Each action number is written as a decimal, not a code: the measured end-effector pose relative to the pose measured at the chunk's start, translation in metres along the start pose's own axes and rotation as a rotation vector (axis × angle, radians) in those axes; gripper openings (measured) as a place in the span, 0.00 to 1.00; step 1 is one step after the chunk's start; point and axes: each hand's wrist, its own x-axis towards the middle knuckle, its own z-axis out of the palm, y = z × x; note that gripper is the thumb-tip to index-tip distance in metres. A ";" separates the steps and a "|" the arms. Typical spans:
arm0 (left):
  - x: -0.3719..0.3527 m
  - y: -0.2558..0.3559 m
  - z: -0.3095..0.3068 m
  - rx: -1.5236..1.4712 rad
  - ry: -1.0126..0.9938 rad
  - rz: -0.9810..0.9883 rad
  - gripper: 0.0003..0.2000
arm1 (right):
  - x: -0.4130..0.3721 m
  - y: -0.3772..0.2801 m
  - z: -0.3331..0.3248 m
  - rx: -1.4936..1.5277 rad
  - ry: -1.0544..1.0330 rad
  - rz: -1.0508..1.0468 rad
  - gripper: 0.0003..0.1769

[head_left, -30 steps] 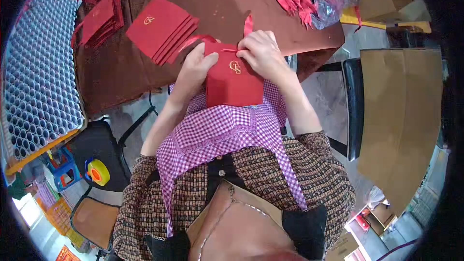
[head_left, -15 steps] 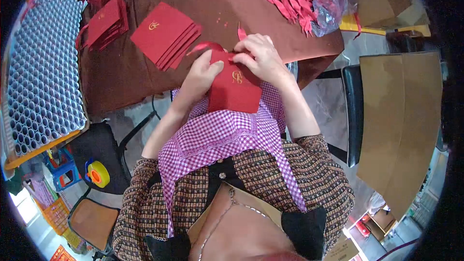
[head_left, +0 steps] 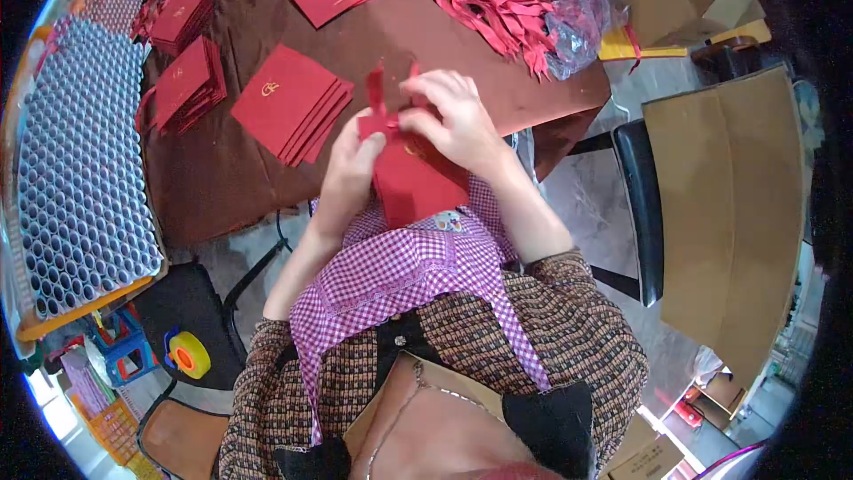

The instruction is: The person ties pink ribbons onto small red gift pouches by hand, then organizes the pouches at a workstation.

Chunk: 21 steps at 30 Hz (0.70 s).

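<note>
A flat red gift bag (head_left: 419, 188) with a gold emblem is held upright in front of the checked apron. My left hand (head_left: 349, 163) grips its upper left edge, the thumb lying over the front. A red ribbon (head_left: 377, 92) is at the top edge, with one end sticking up between the hands. My right hand (head_left: 458, 124) has its fingers curled and pinches the ribbon at the top right; its fingertips partly hide the ribbon and the emblem. Just left of my left hand lies a fanned stack of red bags (head_left: 286, 98) on the brown cloth.
More stacks of red bags (head_left: 188, 84) line the table's left and far side. A bundle of red ribbons (head_left: 506, 13) lies beside clear plastic (head_left: 582, 31). A tray of tubes (head_left: 84, 169) stands left; a black chair (head_left: 638, 204) and cardboard (head_left: 724, 213) are right.
The ribbon end by my left hand, earlier curving out to the left, now stands upright. Both hands and the bag have shifted slightly left and down in view, and the view of the table has moved too.
</note>
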 end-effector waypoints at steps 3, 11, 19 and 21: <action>-0.001 0.013 0.000 -0.119 0.059 0.067 0.15 | -0.026 -0.016 -0.030 0.047 -0.403 -0.160 0.43; 0.009 0.011 0.003 0.022 0.023 -0.003 0.20 | -0.073 -0.018 -0.026 0.009 -0.010 0.132 0.23; 0.008 -0.007 -0.009 0.853 0.205 0.484 0.10 | -0.082 0.007 -0.003 0.901 0.267 0.725 0.12; 0.009 -0.005 -0.009 0.990 0.259 0.639 0.10 | -0.087 0.017 0.010 0.947 0.257 0.745 0.13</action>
